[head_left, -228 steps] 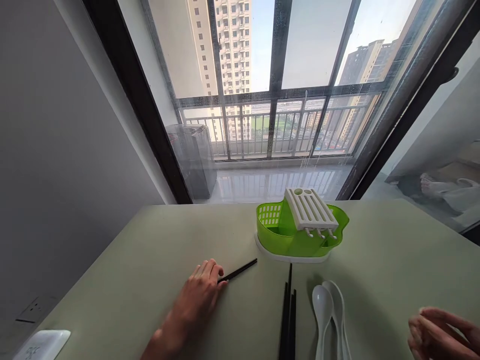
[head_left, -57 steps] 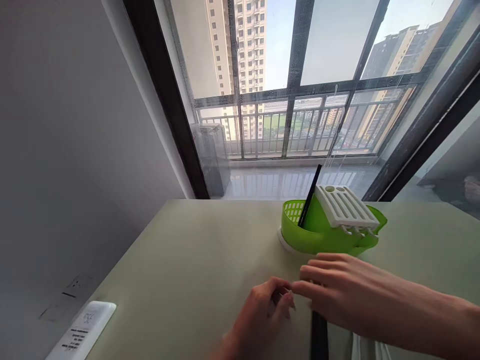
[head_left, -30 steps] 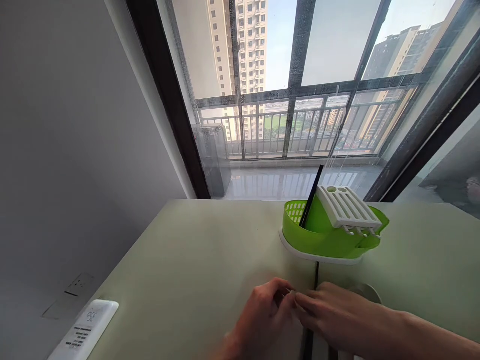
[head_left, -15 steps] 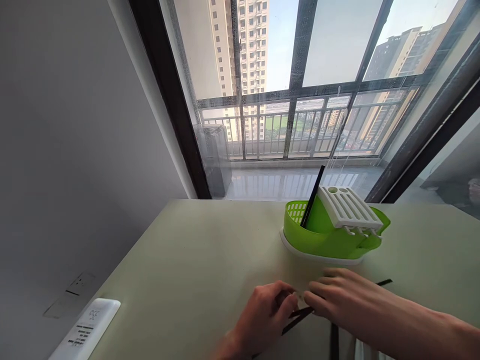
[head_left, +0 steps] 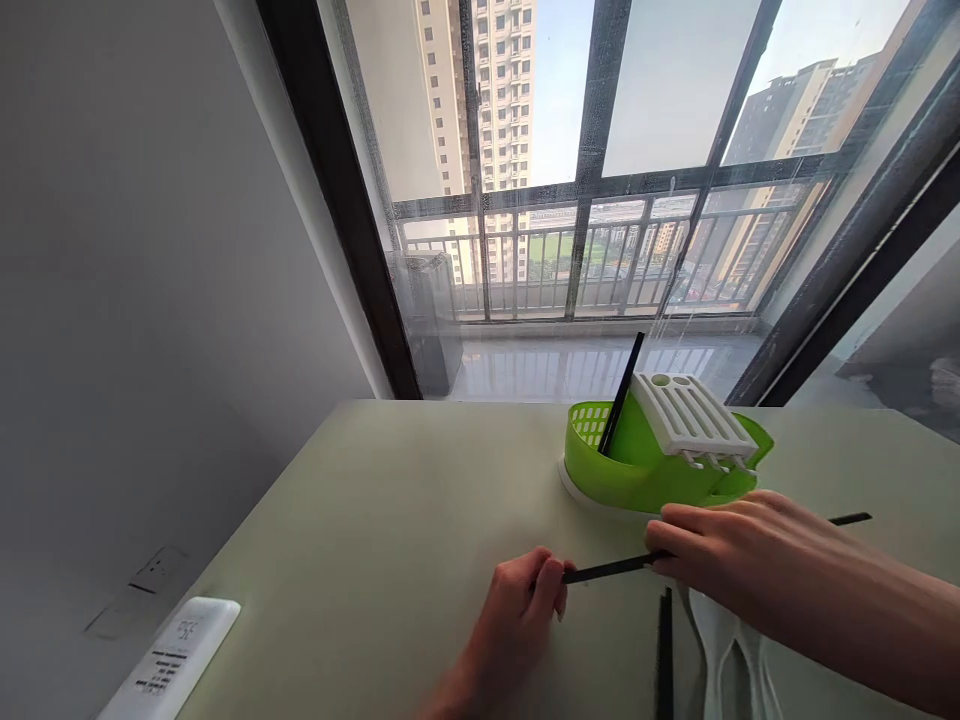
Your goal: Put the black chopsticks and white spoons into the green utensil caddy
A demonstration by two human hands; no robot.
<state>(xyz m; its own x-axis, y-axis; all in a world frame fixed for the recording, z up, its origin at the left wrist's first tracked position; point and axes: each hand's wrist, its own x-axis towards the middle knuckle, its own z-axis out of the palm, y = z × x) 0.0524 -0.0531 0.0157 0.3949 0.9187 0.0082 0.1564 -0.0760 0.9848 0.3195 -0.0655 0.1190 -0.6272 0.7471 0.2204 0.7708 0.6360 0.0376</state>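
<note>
Black chopsticks (head_left: 611, 569) stretch between my two hands, lined up so closely that I cannot tell how many there are. My left hand (head_left: 525, 600) pinches their left end. Farther along, my right hand (head_left: 739, 550) is closed around them from above, and their other end sticks out past the wrist. Just beyond the right hand stands a green utensil basket (head_left: 637, 485) with a white slotted top (head_left: 701, 415). More black chopsticks (head_left: 622, 395) lean in its left compartment. Below my right hand, another dark chopstick or pair (head_left: 664, 655) lies beside white spoons (head_left: 720, 630), partly covered by the forearm.
The pale table (head_left: 390, 520) extends left and right of the basket. A white remote-like device with a display (head_left: 176, 655) is at its left edge. A grey wall (head_left: 150, 300) borders the left side, and a large framed window (head_left: 592, 190) is behind.
My hands have moved apart, the right one rightward and slightly away from me. The chopsticks, crossed and spread before, now line up between them. The white spoons show more.
</note>
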